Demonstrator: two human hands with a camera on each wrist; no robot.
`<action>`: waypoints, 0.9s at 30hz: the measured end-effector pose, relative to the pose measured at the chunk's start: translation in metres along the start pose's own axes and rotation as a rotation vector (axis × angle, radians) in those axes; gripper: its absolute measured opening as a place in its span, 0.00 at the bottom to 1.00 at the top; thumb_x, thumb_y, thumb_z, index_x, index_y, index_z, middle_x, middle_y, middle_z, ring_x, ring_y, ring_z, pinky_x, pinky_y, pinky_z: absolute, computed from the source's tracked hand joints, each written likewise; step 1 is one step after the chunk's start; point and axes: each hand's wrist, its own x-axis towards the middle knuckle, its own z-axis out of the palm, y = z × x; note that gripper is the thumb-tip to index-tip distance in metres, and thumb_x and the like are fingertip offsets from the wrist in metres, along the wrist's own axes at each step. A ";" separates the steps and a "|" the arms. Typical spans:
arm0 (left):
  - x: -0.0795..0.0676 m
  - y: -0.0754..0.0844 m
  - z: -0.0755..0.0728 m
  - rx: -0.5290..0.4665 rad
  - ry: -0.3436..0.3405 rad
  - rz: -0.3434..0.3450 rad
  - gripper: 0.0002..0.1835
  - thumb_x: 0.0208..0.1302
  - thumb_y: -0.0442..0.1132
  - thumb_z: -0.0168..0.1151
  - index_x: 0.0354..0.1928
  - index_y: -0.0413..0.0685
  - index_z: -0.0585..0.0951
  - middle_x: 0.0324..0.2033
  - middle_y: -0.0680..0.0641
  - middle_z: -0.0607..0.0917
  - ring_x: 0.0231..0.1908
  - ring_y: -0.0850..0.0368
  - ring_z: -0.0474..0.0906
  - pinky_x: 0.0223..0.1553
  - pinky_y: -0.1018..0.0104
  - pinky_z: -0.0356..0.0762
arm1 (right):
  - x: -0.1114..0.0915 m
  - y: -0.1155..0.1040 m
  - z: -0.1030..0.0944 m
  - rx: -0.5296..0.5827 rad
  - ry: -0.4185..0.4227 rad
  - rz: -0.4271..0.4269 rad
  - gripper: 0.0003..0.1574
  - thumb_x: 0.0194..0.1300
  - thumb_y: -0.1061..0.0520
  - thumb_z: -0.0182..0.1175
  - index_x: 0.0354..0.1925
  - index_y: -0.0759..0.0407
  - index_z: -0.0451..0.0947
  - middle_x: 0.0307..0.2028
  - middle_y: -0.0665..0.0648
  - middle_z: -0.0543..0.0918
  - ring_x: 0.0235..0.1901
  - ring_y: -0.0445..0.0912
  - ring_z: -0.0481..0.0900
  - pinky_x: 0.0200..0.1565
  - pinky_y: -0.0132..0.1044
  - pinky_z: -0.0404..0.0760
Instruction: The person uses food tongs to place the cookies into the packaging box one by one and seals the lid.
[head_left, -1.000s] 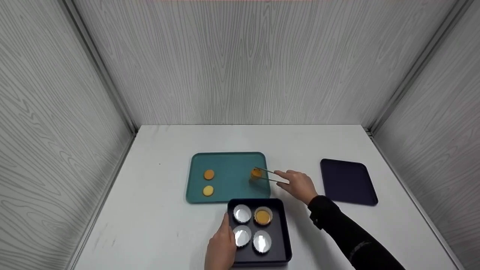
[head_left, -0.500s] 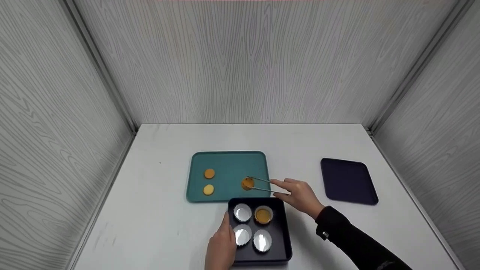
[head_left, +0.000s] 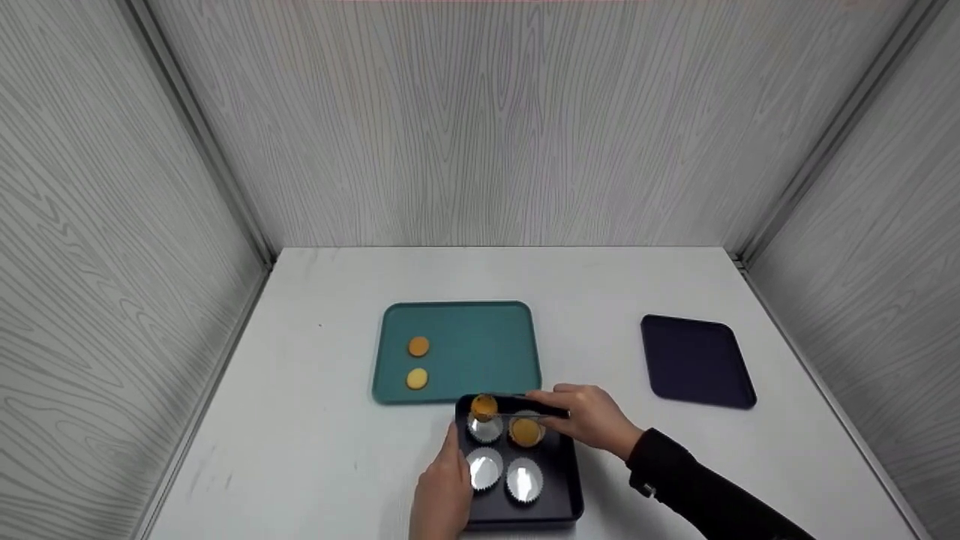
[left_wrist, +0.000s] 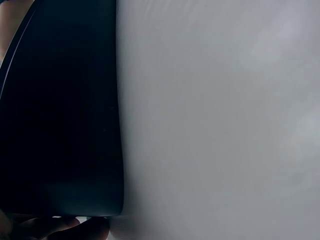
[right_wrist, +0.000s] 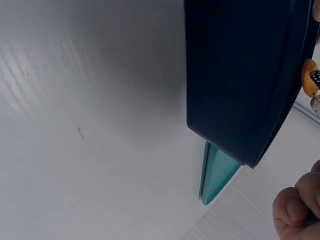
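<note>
My right hand (head_left: 589, 416) holds slim metal tongs (head_left: 517, 415) level over the deep dark square pan (head_left: 559, 495). Pinched in their tips is a round golden-brown pastry (head_left: 484, 406), just above the back-left foil cup (head_left: 485, 430). In the right wrist view, perforated tong tips touch this pastry (right_wrist: 308, 75). Another golden round (head_left: 526, 433) lies in the back-right cup, partly behind the tongs. The two front cups, left (head_left: 484, 469) and right (head_left: 524, 481), look bare and shiny. My left hand (head_left: 444, 491) grips the pan's left side.
Behind the pan lies a teal tray (head_left: 472, 337) bearing an orange-brown round (head_left: 418, 346) and a pale yellow round (head_left: 417, 378). A shallow dark tray (head_left: 697, 360) rests at the right. Grey wood-grain panels enclose the white table (head_left: 300, 450).
The right hand has brought the tongs and pastry from over the teal tray toward me and left, to above the back-left cup. The left hand and pan have stayed put.
</note>
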 end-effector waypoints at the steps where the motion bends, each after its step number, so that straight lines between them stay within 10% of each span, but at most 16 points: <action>1: 0.000 0.000 0.000 -0.003 0.000 -0.001 0.26 0.74 0.32 0.55 0.72 0.35 0.70 0.51 0.36 0.87 0.28 0.47 0.85 0.30 0.53 0.81 | 0.000 0.000 0.001 0.000 -0.009 0.005 0.28 0.60 0.56 0.75 0.59 0.54 0.84 0.27 0.51 0.80 0.22 0.32 0.67 0.25 0.28 0.70; 27: 0.001 0.002 -0.002 -0.009 -0.029 -0.036 0.26 0.74 0.32 0.56 0.71 0.37 0.71 0.49 0.36 0.87 0.27 0.46 0.84 0.29 0.52 0.80 | -0.001 -0.005 0.013 -0.058 -0.144 0.072 0.28 0.61 0.55 0.75 0.60 0.53 0.84 0.34 0.54 0.86 0.25 0.37 0.75 0.27 0.33 0.74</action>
